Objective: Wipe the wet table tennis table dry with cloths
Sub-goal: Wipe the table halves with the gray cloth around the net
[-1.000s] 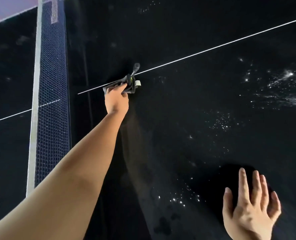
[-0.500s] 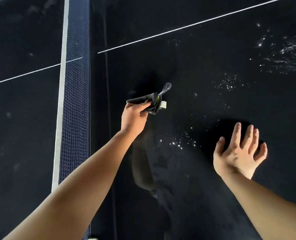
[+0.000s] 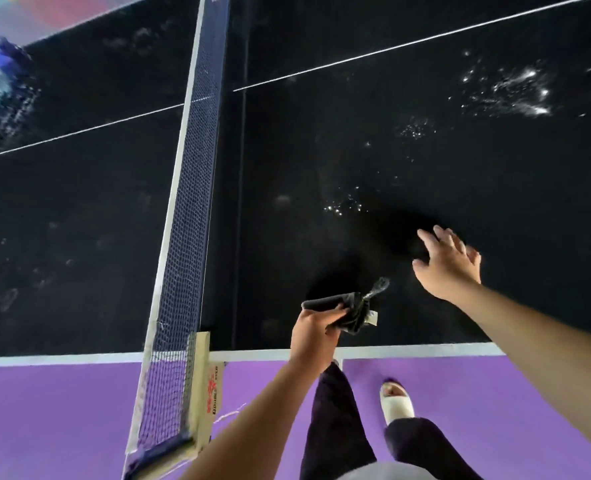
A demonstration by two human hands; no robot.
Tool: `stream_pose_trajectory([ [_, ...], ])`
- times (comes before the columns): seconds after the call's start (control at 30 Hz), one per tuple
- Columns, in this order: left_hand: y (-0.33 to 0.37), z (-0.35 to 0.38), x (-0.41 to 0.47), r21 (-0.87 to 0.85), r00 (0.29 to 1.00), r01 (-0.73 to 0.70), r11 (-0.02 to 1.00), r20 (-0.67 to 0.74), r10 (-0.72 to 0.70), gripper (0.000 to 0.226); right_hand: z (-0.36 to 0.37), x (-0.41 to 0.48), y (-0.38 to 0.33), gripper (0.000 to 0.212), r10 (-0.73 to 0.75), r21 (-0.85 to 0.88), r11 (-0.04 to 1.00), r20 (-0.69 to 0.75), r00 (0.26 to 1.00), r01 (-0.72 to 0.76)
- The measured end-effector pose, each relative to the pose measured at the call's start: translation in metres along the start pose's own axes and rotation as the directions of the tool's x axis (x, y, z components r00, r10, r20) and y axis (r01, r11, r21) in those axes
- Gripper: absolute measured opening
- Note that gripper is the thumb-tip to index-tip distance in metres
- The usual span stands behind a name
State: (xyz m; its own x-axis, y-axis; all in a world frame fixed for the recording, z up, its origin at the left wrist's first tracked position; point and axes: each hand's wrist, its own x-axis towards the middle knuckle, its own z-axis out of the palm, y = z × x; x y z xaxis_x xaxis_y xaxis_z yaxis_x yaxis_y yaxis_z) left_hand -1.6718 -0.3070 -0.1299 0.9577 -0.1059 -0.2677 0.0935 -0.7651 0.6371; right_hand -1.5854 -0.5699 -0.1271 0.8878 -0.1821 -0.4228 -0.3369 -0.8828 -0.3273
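Purple flooring (image 3: 79, 420) lies below the near edge of a black table tennis table (image 3: 321, 150), which fills the upper part of the head view. White lines mark the table: a border strip along the near edge and a centre line running across both halves. A dark blue net (image 3: 190, 202) with a white top band divides the surface. The net ends at a pale clamp post (image 3: 202, 393) fixed at the near edge. Red and dark lettering runs down the post; it is too blurred to read.

Water droplets (image 3: 508, 91) glint on the right half, densest at the upper right. A smaller cluster sits nearer the middle of that half. Faint smears show on the left half.

The left hand (image 3: 313, 336) is closed around a dark grey cloth (image 3: 342, 308). The cloth is bunched and rests low over the table just inside the near border, to the right of the net. A small white tag projects from the cloth's right side; any print on the tag is illegible. A frayed corner of the cloth sticks up toward the right.

The right hand (image 3: 448, 263) is open, fingers spread, palm down over the black surface, apart from the cloth. It grips nothing. Whether it touches the table cannot be determined.

Dark trousers and a pale slipper (image 3: 396, 401) show over the floor.
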Motion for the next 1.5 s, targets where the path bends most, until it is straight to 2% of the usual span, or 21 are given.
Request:
stream_pose_trajectory([
  [0.07,0.010,0.012,-0.022,0.006,0.999,0.018,1.000,0.042,-0.019,0.038,0.001,-0.037,0.015,0.057,0.013,0.084,0.996,0.034,0.999,-0.016],
  [0.13,0.022,0.018,-0.036,-0.052,0.993,0.096,0.994,0.073,-0.092,0.034,0.001,-0.075,0.027,0.050,0.088,0.179,0.979,0.056,0.995,-0.097],
  [0.23,0.041,0.028,-0.053,0.007,0.949,0.211,0.977,0.239,-0.206,0.029,0.002,-0.125,0.040,0.044,0.217,0.333,0.914,0.084,0.972,-0.233],
  [0.3,0.051,0.039,-0.066,-0.063,0.921,0.259,0.964,0.318,-0.226,0.026,0.003,-0.153,0.046,0.041,0.217,0.496,0.839,0.077,0.973,-0.226],
  [0.37,0.064,0.046,-0.080,-0.317,0.898,0.396,0.862,0.330,-0.291,0.024,0.003,-0.178,0.047,0.037,0.211,0.668,0.716,0.069,0.975,-0.202],
  [0.47,0.082,0.038,-0.089,-0.624,0.860,0.510,0.592,0.395,-0.323,0.025,-0.005,-0.203,0.040,0.032,0.156,0.819,0.530,0.161,0.975,-0.220],
  [0.57,0.099,0.013,-0.089,-0.758,0.876,0.483,0.438,0.423,-0.234,0.025,-0.015,-0.213,0.031,0.027,-0.027,0.884,0.388,0.294,0.955,-0.261],
  [0.67,0.113,-0.011,-0.090,-0.828,0.890,0.455,0.328,0.417,-0.183,0.026,-0.029,-0.215,0.017,0.021,-0.115,0.921,0.328,0.258,0.959,-0.208],
  [0.7,0.117,-0.017,-0.091,-0.836,0.892,0.452,0.311,0.420,-0.166,0.026,-0.034,-0.215,0.012,0.020,-0.119,0.933,0.302,0.241,0.963,-0.196],
  [0.93,0.110,-0.035,-0.088,-0.827,0.903,0.426,0.366,0.415,-0.113,0.032,-0.033,-0.208,-0.011,0.022,-0.139,0.961,0.177,0.237,0.961,-0.212],
  [1.03,0.102,-0.043,-0.084,-0.833,0.911,0.401,0.380,0.407,-0.069,0.048,-0.030,-0.203,-0.020,0.031,-0.155,0.966,0.157,0.230,0.961,-0.206],
  [1.2,0.091,-0.070,-0.059,-0.858,0.884,0.420,0.298,0.461,0.082,0.053,-0.035,-0.178,-0.039,0.037,-0.328,0.974,-0.007,0.213,0.920,-0.228],
  [1.27,0.086,-0.079,-0.041,-0.861,0.880,0.441,0.254,0.471,0.068,0.049,-0.038,-0.160,-0.054,0.036,-0.326,0.974,0.003,0.216,0.920,-0.228],
  [1.33,0.083,-0.088,-0.016,-0.866,0.895,0.433,0.250,0.446,-0.005,0.038,-0.039,-0.137,-0.072,0.031,-0.230,0.971,0.066,0.241,0.943,-0.232],
  [1.43,0.076,-0.104,0.034,-0.871,0.912,0.400,0.287,0.346,-0.222,0.029,-0.042,-0.091,-0.096,0.020,0.060,0.945,0.202,0.252,0.966,-0.259],
  [1.5,0.067,-0.117,0.075,-0.871,0.894,0.376,0.317,0.250,-0.371,0.025,-0.048,-0.058,-0.102,0.019,0.237,0.909,0.318,0.197,0.951,-0.268],
])
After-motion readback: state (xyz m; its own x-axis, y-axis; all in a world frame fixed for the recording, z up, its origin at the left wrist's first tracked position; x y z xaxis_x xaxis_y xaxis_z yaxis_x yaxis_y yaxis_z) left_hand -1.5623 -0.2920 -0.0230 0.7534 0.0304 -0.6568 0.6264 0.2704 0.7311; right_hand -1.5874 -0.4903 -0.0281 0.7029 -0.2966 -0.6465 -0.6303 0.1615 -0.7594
